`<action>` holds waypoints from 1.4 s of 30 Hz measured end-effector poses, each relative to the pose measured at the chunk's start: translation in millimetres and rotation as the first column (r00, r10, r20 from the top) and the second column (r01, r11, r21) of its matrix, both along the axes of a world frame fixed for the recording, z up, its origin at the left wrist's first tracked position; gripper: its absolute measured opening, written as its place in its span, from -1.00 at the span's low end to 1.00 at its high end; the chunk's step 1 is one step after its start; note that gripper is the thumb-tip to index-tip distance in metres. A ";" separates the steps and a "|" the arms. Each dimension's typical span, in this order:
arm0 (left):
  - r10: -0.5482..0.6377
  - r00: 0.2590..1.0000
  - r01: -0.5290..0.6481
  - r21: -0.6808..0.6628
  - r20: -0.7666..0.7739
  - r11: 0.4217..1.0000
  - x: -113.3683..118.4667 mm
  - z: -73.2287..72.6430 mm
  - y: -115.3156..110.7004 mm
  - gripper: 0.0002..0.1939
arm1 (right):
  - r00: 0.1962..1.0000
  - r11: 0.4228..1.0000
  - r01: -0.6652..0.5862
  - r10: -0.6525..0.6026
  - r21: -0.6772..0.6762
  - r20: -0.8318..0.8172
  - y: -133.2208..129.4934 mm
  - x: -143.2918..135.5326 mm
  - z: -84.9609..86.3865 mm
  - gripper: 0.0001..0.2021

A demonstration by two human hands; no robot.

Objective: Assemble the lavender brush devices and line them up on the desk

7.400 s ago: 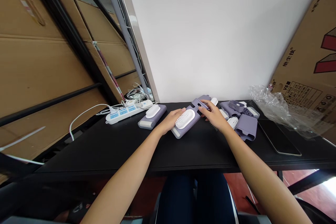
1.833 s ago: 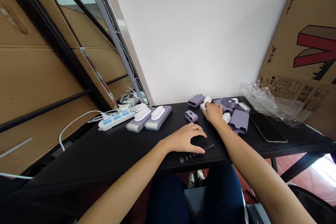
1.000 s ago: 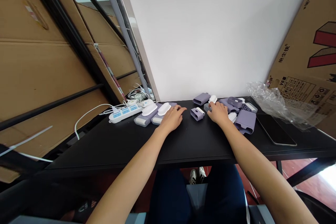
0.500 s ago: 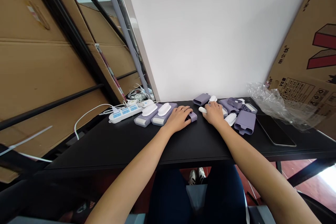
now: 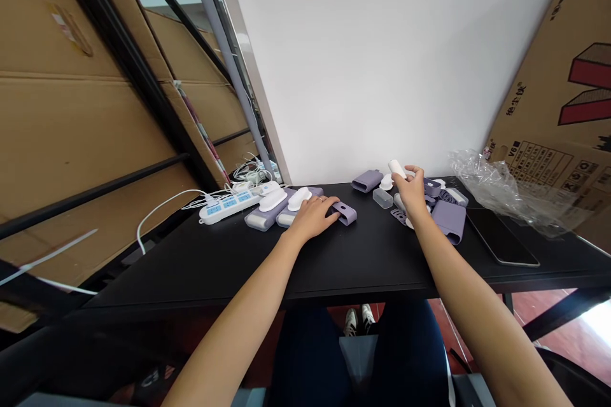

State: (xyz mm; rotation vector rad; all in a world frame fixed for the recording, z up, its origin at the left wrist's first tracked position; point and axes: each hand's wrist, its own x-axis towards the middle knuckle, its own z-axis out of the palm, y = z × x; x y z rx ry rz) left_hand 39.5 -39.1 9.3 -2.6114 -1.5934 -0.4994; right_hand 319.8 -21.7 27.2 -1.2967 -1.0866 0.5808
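Observation:
My left hand (image 5: 312, 217) lies on the black table with its fingertips on a small purple piece with holes (image 5: 346, 212). Raised a little above the table, my right hand (image 5: 411, 189) pinches a small white cylinder (image 5: 397, 169). Beneath and around it are a clear plastic cap (image 5: 382, 198), a white part (image 5: 386, 182) and several purple parts, partly hidden by the hand. A purple sleeve (image 5: 366, 180) lies behind, near the wall, and another purple case (image 5: 449, 219) is to the right. Two purple units with white tops (image 5: 273, 200) rest left of my left hand.
A white power strip (image 5: 230, 203) with cables is at the left. A dark phone or tablet (image 5: 501, 236) and crumpled clear plastic (image 5: 510, 187) lie at the right, beside a large cardboard box (image 5: 558, 140).
My right hand has lifted up and to the right with the white cylinder, uncovering the clear cap. My left hand has shifted slightly left, and the small purple piece has turned.

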 end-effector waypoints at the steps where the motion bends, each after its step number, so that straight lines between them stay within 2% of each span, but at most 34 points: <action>1: 0.006 1.000 -0.006 0.013 0.004 1.000 1.1 0.1 -0.1 -0.63 | 1.000 1.000 -0.006 0.006 0.005 -0.029 0.2 0.5 1.0 -0.31; 3: 0.018 1.000 -0.018 0.035 0.005 0.999 3.0 0.8 -0.3 -0.74 | 0.998 0.999 -0.039 0.039 0.021 -0.042 0.3 0.7 2.2 -0.30; 6: 0.031 0.999 -0.030 0.047 -0.012 0.998 3.7 2.0 -0.8 -0.89 | 0.997 0.997 -0.077 0.076 0.021 0.015 0.1 -0.3 1.4 -0.48; 8: 0.031 0.999 -0.030 0.045 -0.017 0.999 3.3 2.4 -1.1 -0.92 | 0.991 0.999 -0.027 0.030 -0.025 0.127 -1.2 -2.1 -0.5 -0.51; 10: 0.029 1.000 -0.029 0.038 -0.009 0.999 2.9 1.9 -0.7 -0.90 | 0.948 0.994 0.060 -0.028 -0.091 0.316 -4.1 -5.9 -2.5 -0.51; 12: 0.023 1.000 -0.023 0.022 0.013 0.999 2.9 0.7 0.2 -0.77 | 0.820 0.985 0.129 -0.042 -0.112 0.571 -8.0 -12.6 -4.6 -0.58; 15: -0.038 0.998 0.037 0.019 0.040 0.999 4.0 -1.1 1.3 -0.60 | 0.461 0.993 0.114 -0.053 0.000 0.886 -11.4 -28.2 -9.9 -0.70; 17: -0.073 0.997 0.072 0.020 0.028 0.997 5.2 -1.4 1.3 -0.64 | 0.278 0.996 0.073 -0.061 0.042 0.959 -9.0 -40.6 -15.7 -0.65; 19: -0.055 0.998 0.055 0.019 0.006 0.998 6.7 -1.2 0.6 -0.70 | 0.193 0.998 0.062 -0.037 0.025 0.981 -1.8 -52.7 -22.6 -0.57; 22: 0.046 0.998 -0.045 0.055 -0.031 0.998 8.3 -1.6 -0.2 -0.75 | 0.160 0.996 0.088 0.014 -0.028 0.987 15.4 -66.8 -31.0 -0.47; 26: 0.181 0.980 -0.170 0.126 -0.078 0.977 8.8 -4.3 0.7 -0.79 | 0.196 0.967 0.194 0.126 -0.164 0.972 33.4 -76.3 -34.4 -0.34; 30: 0.231 0.971 -0.220 0.156 -0.055 0.963 7.6 -5.9 1.4 -0.71 | 0.238 0.965 0.236 0.055 -0.113 0.970 29.9 -78.1 -31.6 -0.36; 32: 0.231 0.972 -0.224 0.146 -0.033 0.964 7.1 -5.2 0.5 -0.67 | 0.296 0.971 0.225 0.010 -0.080 0.955 22.9 -76.7 -27.4 -0.41; 34: 0.217 0.976 -0.216 0.141 0.011 0.966 7.1 -3.4 -1.2 -0.61 | 0.389 0.978 0.198 -0.014 -0.069 0.921 15.8 -73.7 -20.5 -0.44; 37: 0.151 0.980 -0.173 0.182 0.126 0.968 8.0 0.4 -4.1 -0.58 | 0.585 0.992 0.120 -0.035 -0.044 0.810 7.8 -65.7 -6.7 -0.46; 40: 0.093 0.966 -0.156 0.253 0.243 0.955 9.2 3.7 -5.9 -0.65 | 0.798 0.998 0.009 -0.048 0.067 0.601 2.1 -54.8 6.1 -0.49; 42: 0.089 0.948 -0.185 0.303 0.306 0.935 9.6 5.0 -6.1 -0.62 | 0.891 0.992 -0.072 0.017 0.105 0.453 -1.9 -48.1 11.6 -0.50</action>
